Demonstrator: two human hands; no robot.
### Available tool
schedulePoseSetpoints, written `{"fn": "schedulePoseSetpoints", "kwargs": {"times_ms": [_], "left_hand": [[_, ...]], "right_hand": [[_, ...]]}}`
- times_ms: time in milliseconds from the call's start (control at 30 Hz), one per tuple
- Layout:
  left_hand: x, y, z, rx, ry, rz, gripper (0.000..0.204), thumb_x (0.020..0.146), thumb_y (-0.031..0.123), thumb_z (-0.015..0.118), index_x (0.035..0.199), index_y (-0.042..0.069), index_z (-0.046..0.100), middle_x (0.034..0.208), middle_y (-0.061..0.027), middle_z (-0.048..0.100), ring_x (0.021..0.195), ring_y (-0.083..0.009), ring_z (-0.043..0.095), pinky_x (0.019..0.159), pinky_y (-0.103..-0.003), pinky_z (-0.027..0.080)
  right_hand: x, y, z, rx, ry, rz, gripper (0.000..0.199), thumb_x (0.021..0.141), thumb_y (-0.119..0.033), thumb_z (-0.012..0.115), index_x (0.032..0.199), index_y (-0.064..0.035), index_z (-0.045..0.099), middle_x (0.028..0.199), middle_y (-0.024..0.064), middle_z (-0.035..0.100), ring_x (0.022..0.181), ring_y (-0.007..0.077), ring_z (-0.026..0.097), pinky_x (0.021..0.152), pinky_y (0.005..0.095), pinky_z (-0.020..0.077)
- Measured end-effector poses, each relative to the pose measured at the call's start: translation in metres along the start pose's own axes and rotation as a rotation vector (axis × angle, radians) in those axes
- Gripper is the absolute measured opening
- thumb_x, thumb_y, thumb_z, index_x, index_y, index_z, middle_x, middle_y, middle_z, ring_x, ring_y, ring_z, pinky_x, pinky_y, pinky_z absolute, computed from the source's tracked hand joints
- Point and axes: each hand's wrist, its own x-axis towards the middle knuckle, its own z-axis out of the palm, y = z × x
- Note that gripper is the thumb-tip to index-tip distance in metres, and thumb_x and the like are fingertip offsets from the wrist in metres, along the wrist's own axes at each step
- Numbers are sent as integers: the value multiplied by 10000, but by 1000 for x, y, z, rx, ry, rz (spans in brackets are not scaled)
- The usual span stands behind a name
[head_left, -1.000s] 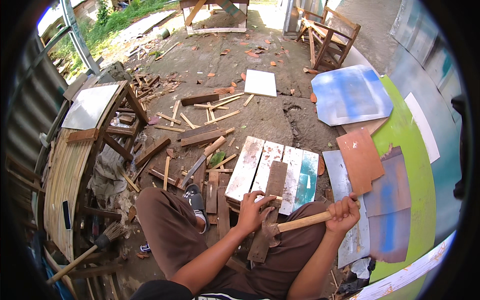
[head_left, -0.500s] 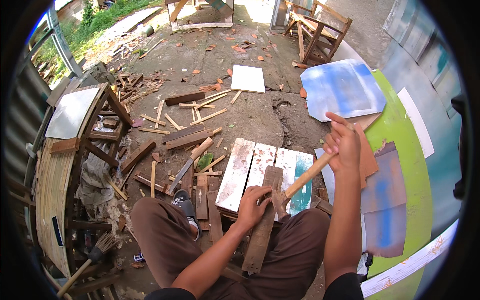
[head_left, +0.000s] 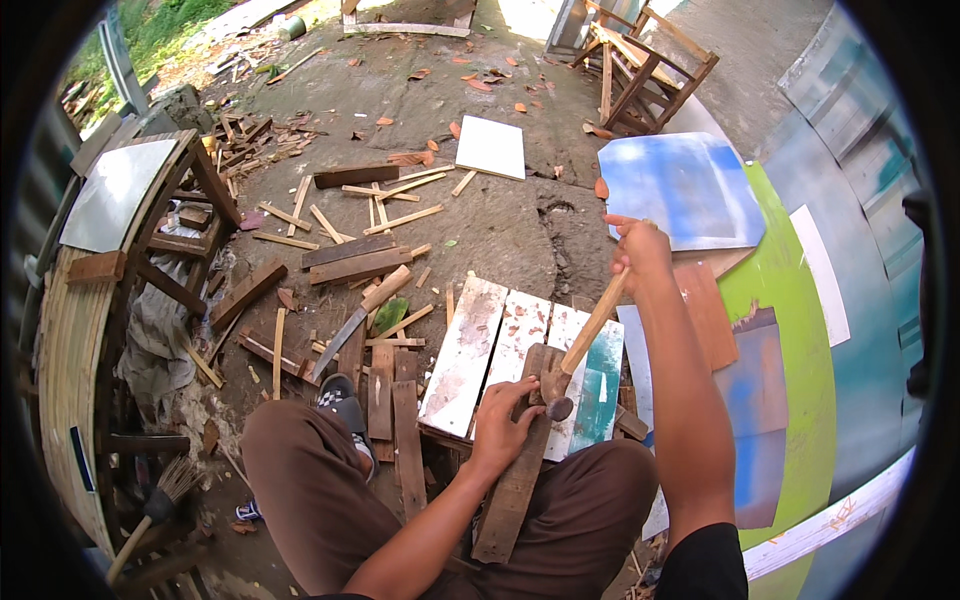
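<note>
A dark, weathered wooden board (head_left: 512, 500) slants from my lap up onto a low white-slatted stool (head_left: 462, 352). Across its upper part lies my left hand (head_left: 503, 420), fingers closed around the board's edges. My right hand (head_left: 640, 252) grips the far end of the pale wooden handle of a claw hammer (head_left: 594, 322), index finger stretched out along it. The rusty hammer head is at the board's right edge, just beside my left fingertips, its round face toward me. Whether the claw grips a nail is too small to tell.
A handsaw (head_left: 360, 325) lies among wood offcuts (head_left: 360, 262) left of the stool. A slatted wooden bench (head_left: 70, 350) stands far left, with a hand broom (head_left: 160, 500) near it. Painted sheets (head_left: 680, 190) lie on the right. A white tile (head_left: 490, 147) and a wooden chair (head_left: 640, 70) are farther off.
My right hand has moved left and slightly down with the hammer handle, which stands steeper. The hammer's round face has turned into sight. My left hand stays on the board; the view has shifted slightly.
</note>
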Motion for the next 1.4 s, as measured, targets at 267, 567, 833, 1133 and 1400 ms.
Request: {"fn": "schedulePoseSetpoints", "kwargs": {"times_ms": [267, 567, 833, 1133, 1400], "left_hand": [[-1, -3, 6, 17, 85, -8, 439, 796, 17, 891, 1211, 55, 756, 1273, -126, 721, 1171, -325, 676, 1017, -415, 551], [-2, 2, 15, -95, 106, -146, 414, 829, 18, 860, 1224, 57, 744, 1237, -148, 690, 1132, -366, 660, 983, -436, 532], [4, 11, 19, -33, 130, -146, 410, 869, 45, 834, 1257, 67, 703, 1202, -152, 659, 1080, -384, 622, 953, -465, 510], [4, 7, 21, -34, 138, -163, 385, 915, 51, 790, 1284, 41, 679, 1180, -174, 658, 1078, -398, 621, 944, -476, 508], [-1, 2, 26, -39, 171, -154, 391, 889, 72, 823, 1254, 33, 690, 1145, -173, 663, 1074, -390, 628, 945, -464, 517]], "right_hand": [[18, 7, 13, 5, 8, 28, 248, 1005, -43, 480, 1076, 15, 711, 699, -21, 418, 487, 95, 344, 468, 314, 347], [4, 0, 20, 15, 16, -83, 235, 971, 2, 515, 1095, 15, 714, 667, -31, 425, 490, 79, 349, 445, 299, 314], [13, -3, 17, 13, 4, -38, 254, 986, -29, 505, 1125, 10, 715, 631, -42, 377, 478, 85, 324, 457, 304, 314], [8, -6, 22, 31, 48, -46, 206, 977, -13, 544, 1089, 22, 713, 635, -44, 409, 455, 80, 338, 432, 305, 302], [-40, -3, 19, 55, 33, -341, 191, 983, -14, 559, 1090, 34, 710, 602, -48, 414, 427, 54, 315, 403, 285, 260]]}}
